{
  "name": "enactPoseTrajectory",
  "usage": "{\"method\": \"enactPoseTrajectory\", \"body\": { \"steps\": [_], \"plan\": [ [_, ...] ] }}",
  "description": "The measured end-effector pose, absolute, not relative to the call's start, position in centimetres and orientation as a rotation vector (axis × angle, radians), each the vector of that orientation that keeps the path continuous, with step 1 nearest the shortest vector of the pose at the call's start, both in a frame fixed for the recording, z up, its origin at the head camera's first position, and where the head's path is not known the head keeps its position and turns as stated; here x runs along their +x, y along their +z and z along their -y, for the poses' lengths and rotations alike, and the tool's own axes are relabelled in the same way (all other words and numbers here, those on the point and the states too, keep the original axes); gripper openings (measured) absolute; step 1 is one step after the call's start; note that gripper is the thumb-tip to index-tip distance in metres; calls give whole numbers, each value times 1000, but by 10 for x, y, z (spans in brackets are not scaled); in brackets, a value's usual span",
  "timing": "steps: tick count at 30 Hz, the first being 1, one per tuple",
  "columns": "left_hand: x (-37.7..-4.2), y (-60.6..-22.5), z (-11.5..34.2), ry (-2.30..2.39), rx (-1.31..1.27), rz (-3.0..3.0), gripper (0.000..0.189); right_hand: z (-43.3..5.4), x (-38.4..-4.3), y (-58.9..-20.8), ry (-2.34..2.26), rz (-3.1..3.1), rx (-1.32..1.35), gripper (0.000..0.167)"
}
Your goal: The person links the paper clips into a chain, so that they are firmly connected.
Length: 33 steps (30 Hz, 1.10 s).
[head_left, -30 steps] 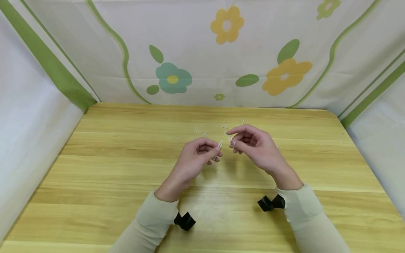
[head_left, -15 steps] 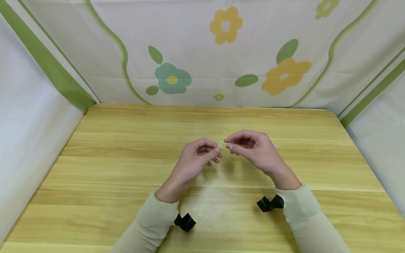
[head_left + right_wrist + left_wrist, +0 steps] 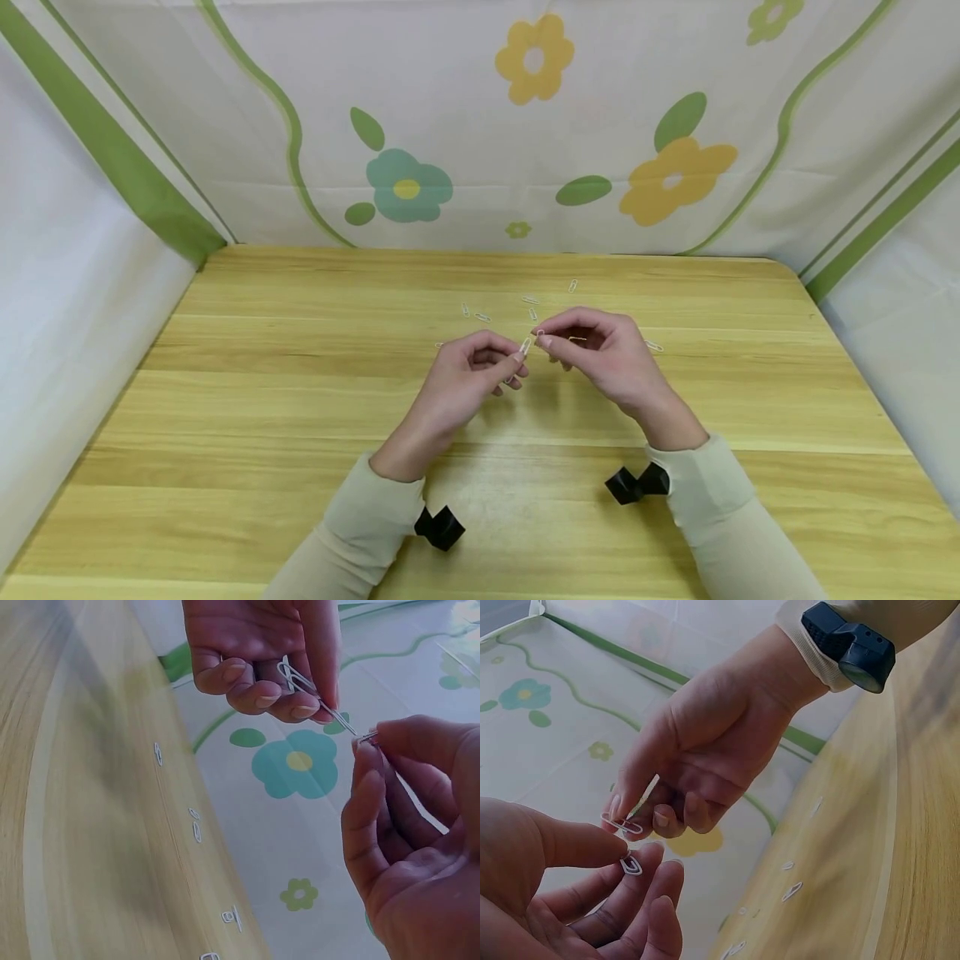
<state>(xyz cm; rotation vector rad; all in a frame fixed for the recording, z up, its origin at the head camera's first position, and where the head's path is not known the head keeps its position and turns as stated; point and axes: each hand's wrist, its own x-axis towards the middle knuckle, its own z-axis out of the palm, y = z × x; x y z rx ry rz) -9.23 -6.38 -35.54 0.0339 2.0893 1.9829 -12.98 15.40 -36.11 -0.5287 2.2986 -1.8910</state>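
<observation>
Over the middle of the table, my left hand (image 3: 476, 367) pinches a white paper clip (image 3: 526, 345) between thumb and index finger, one end sticking up. Behind its fingers, the right wrist view reveals another white wire piece (image 3: 286, 669); whether it is linked to that clip I cannot tell. My right hand (image 3: 603, 350) pinches a second paper clip (image 3: 621, 823) just to the right, its tip very close to the first. A thin pale strip (image 3: 643, 796) runs from there toward the right palm. Contact between the two pinched clips is unclear.
Several loose white paper clips (image 3: 530, 300) lie on the wooden table (image 3: 300, 467) beyond the hands, with one clip (image 3: 655, 346) right of the right hand. A patterned white curtain (image 3: 480, 125) stands behind the table. Each sleeve carries a black wrist camera (image 3: 442, 527).
The right hand has come slightly left and lower, bringing its clip, now turned, closer to the left hand's clip. The left hand has barely moved.
</observation>
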Motion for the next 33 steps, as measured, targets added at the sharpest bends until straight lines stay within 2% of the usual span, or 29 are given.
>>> {"method": "enactPoseTrajectory", "body": {
  "steps": [6, 17, 33],
  "plan": [
    [-92, -356, 63, 1987, 38, -2087, 15, -154, -131, -360, -1850, -2287, -452, 19],
    [-92, -356, 61, 1973, 23, -2086, 15, -151, -129, -362, -1780, -2391, -434, 14],
    [-91, -358, 60, 2020, -20, -2091, 15, -149, -129, -366, -1594, -2614, -660, 10]
  ]
}}
